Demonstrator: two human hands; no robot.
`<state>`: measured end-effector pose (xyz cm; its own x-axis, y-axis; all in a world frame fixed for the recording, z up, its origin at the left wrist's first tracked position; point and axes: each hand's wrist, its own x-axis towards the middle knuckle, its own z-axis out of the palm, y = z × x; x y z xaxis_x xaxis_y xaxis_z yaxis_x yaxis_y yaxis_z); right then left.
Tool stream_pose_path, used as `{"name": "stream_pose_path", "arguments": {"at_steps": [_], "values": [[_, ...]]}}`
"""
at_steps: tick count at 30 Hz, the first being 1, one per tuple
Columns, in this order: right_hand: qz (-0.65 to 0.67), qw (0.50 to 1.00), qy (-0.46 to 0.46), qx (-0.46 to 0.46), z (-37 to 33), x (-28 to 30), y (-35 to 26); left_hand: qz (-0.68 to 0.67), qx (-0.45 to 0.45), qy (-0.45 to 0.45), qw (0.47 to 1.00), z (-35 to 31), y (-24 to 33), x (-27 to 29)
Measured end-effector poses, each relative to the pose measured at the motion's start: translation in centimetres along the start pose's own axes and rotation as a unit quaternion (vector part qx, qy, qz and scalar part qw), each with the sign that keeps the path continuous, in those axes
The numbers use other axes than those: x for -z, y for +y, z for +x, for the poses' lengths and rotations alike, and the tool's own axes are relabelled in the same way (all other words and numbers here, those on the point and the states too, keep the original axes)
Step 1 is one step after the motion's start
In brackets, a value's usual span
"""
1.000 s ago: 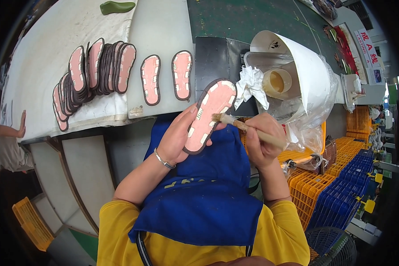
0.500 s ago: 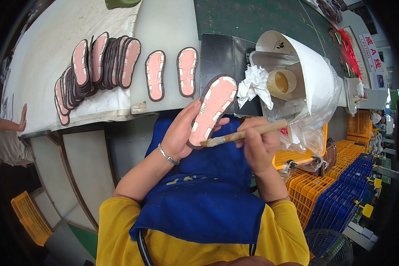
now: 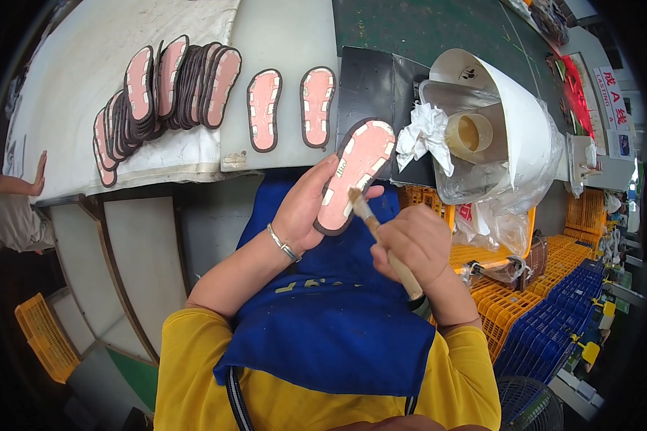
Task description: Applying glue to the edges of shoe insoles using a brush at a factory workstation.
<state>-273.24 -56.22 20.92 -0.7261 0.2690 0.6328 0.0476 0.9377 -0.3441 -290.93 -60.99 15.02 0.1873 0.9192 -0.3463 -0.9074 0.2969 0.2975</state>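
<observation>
My left hand (image 3: 303, 203) grips a pink shoe insole (image 3: 358, 169) with a dark rim and white tabs along its edges, tilted above my lap. In my right hand (image 3: 417, 243) is a brush with a wooden handle (image 3: 404, 275); its bristles (image 3: 358, 197) meet the lower right part of the insole. Two similar insoles, a left one (image 3: 264, 108) and a right one (image 3: 317, 104), lie apart on the pale board beyond. Farther left, a row of overlapping insoles (image 3: 172, 79) leans together on a white cloth. A cup of yellowish liquid (image 3: 469, 133) sits inside a white container (image 3: 514, 108).
Crumpled white tissue (image 3: 425, 136) rests beside the container on a black sheet (image 3: 366, 79). Orange crates (image 3: 507, 305) and blue crates (image 3: 532, 337) are stacked at the right. Another person's hand (image 3: 37, 176) shows at the far left. A fan (image 3: 528, 404) stands low at the right.
The brush tip has moved up from the insole's lower end along its right side. My right hand has turned the handle so its end points downward. The view has shifted slightly.
</observation>
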Motion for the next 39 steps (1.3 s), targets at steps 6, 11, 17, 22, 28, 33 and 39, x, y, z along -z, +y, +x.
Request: {"name": "stream_pose_path", "arguments": {"at_steps": [6,11,17,22,28,33,39], "values": [[0.147,0.982,0.023,-0.115,0.2,-0.4,0.0,0.036,-0.008,0.005,0.999,0.1,0.1,0.7],[0.203,0.89,0.128,-0.387,-0.5,-0.4,0.2,0.029,-0.036,-0.015,0.999,-0.1,0.1,-0.2],[-0.013,0.978,0.184,-0.092,-0.9,1.0,1.5,0.051,-0.026,-0.006,0.998,0.4,-0.1,0.6],[-0.16,0.908,0.292,-0.256,-4.8,2.9,7.0,0.035,-0.021,0.02,0.999,0.4,-0.3,0.7],[-0.258,0.856,0.246,-0.375,-8.6,3.1,12.4,0.026,0.004,0.006,1.0,0.8,-0.7,0.9],[-0.144,0.819,0.224,-0.508,-10.2,2.6,15.7,0.012,0.014,-0.003,1.0,1.4,-1.1,1.1],[0.03,0.808,0.401,-0.431,-9.7,2.1,14.6,0.03,0.016,-0.005,0.999,1.6,-1.1,0.7]]}}
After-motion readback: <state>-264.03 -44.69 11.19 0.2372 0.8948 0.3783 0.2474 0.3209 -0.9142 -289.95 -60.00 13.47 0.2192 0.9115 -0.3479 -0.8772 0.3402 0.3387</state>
